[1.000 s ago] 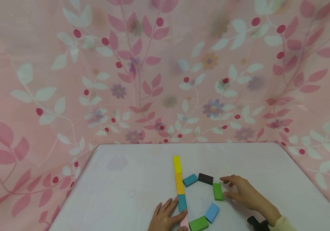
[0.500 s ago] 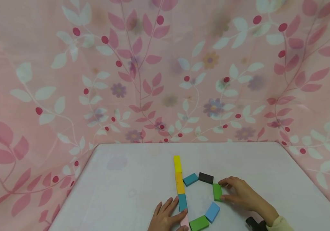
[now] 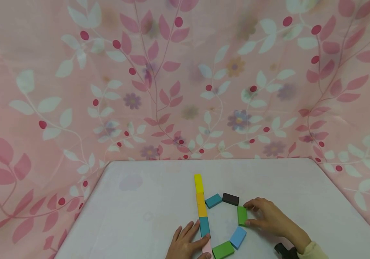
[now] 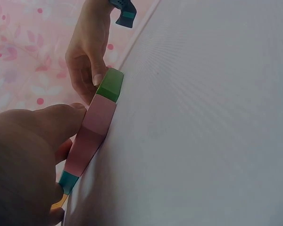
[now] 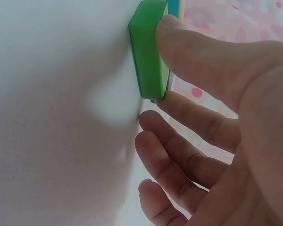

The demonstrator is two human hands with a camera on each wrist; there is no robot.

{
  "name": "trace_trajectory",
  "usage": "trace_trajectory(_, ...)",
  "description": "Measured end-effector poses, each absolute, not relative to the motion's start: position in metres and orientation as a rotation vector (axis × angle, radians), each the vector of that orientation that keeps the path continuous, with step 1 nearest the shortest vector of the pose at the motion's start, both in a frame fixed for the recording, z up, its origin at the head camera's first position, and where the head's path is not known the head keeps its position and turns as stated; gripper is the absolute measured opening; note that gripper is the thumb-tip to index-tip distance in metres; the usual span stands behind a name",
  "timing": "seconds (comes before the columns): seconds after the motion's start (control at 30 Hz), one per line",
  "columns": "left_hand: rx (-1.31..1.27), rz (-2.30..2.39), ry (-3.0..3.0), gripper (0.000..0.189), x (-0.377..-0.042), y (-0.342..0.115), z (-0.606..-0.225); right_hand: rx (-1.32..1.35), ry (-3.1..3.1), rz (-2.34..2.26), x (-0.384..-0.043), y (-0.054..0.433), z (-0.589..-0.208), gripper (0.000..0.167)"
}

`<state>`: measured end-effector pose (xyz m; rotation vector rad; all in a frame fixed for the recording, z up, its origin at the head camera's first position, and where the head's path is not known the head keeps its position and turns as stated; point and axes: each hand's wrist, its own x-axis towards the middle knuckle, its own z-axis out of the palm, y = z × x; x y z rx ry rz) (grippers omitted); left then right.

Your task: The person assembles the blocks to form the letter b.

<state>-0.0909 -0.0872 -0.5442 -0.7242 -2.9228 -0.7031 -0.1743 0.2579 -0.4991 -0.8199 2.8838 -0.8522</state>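
Observation:
In the head view my right hand [image 3: 264, 217] pinches an upright-lying green block [image 3: 242, 216] by its ends, thumb at the near end and index finger at the far end. The right wrist view shows the thumb and index finger on this green block [image 5: 150, 49], its other fingers loose over the table. My left hand [image 3: 186, 242] rests with extended fingers along a straight row: a yellow block [image 3: 198, 183], an orange block [image 3: 201, 205], a teal block [image 3: 205, 227] and a pink block [image 3: 206, 249]. Its thumb touches the pink block [image 4: 92, 132].
Curving right of the row lie another teal block [image 3: 213, 200], a black block [image 3: 231, 199], a light blue block [image 3: 238, 237] and a second green block [image 3: 223, 250]. The white table [image 3: 139, 208] meets a pink floral cloth [image 3: 172, 90] behind.
My right hand has come in from the right and taken hold of the green block, which has shifted slightly left. The left hand stays in place.

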Motion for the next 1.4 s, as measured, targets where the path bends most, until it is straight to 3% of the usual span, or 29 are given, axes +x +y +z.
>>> trace_trajectory(0.5, -0.732, -0.661, -2.901, 0.050, -0.089, -0.087, -0.552, -0.846, 2.860, -0.867, -0.173, 0.258, -0.500, 0.049)
trace_trajectory(0.93, -0.704, -0.756, -2.977, 0.053, -0.089, -0.088, -0.546, -0.651, 2.833, -1.168, -0.190, 0.250, -0.519, 0.041)
trace_trajectory(1.4, -0.702, -0.770, -2.966, 0.052, -0.090, -0.088, -0.541, -0.589, 2.790, -1.108, -0.196, 0.243, -0.520, 0.041)
